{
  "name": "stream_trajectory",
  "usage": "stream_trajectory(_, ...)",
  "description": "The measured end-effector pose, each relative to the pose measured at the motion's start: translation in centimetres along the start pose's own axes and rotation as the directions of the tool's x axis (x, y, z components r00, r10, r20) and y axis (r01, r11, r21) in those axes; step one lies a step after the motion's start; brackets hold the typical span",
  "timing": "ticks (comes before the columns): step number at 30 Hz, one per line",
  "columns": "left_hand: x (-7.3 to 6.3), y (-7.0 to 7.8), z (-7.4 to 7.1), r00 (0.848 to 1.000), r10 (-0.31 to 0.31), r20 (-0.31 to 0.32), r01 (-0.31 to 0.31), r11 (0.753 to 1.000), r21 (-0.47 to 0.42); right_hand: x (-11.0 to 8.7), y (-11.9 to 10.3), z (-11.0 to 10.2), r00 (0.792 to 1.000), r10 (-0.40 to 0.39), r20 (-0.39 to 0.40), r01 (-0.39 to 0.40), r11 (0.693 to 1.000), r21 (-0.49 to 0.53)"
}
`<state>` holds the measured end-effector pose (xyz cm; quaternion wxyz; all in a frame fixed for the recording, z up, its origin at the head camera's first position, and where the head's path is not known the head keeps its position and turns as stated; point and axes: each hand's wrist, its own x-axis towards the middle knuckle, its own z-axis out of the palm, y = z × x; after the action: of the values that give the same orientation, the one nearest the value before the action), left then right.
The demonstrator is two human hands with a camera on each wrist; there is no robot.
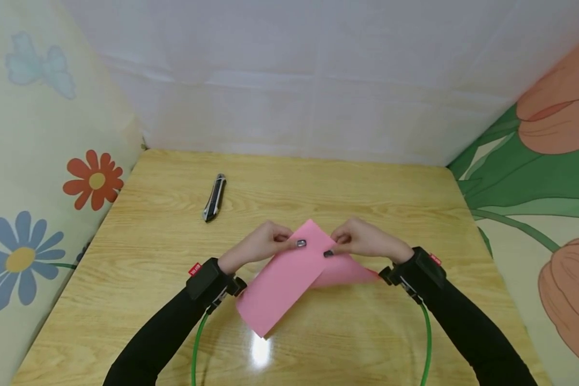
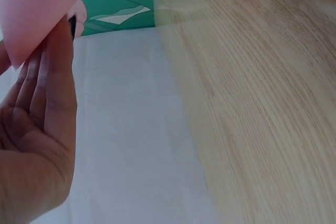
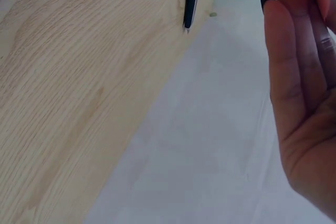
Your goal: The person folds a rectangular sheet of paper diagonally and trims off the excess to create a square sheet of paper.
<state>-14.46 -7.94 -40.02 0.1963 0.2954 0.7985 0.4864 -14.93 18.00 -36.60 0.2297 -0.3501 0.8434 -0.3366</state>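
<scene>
Head view: I see a sheet of pink paper (image 1: 282,279), bent over on itself, with its peak standing between the two hands above the wooden table (image 1: 391,332). The left hand (image 1: 258,247) pinches its left edge, thumb on the near face and fingers behind; the right hand (image 1: 369,240) pinches the opposite edge likewise. One flap runs toward the lower left, another toward the right wrist. A utility knife (image 1: 214,198) lies beyond and left of the paper, well apart from both hands. Left wrist view: I find the paper at upper left, covering the left fingertips. Right wrist view: I make out a pink strip between right fingers and thumb, and a blurred pink patch at upper left.
</scene>
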Motion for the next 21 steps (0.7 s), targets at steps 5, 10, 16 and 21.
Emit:
stream_trajectory(5,-0.4,-0.1,-0.3,1.000,0.007,0.016,-0.007,1.000,0.002,-0.5,0.2,0.0,0.999,-0.018,-0.036,0.019,1.000,0.022)
stream_trajectory(10,-0.6,-0.2,-0.5,1.000,0.004,-0.018,-0.004,1.000,-0.004,-0.8,0.4,0.5,0.999,0.023,-0.032,-0.019,0.994,0.110)
stream_trajectory(16,-0.9,-0.5,-0.7,0.998,0.012,0.061,-0.014,1.000,0.027,-1.5,1.0,1.3,0.995,0.047,-0.084,-0.035,0.990,0.138)
stream_trajectory(21,-1.1,-0.7,-0.8,0.997,0.022,0.069,-0.025,0.999,0.043,-2.0,1.1,1.9,0.992,0.040,-0.119,-0.018,0.984,0.177)
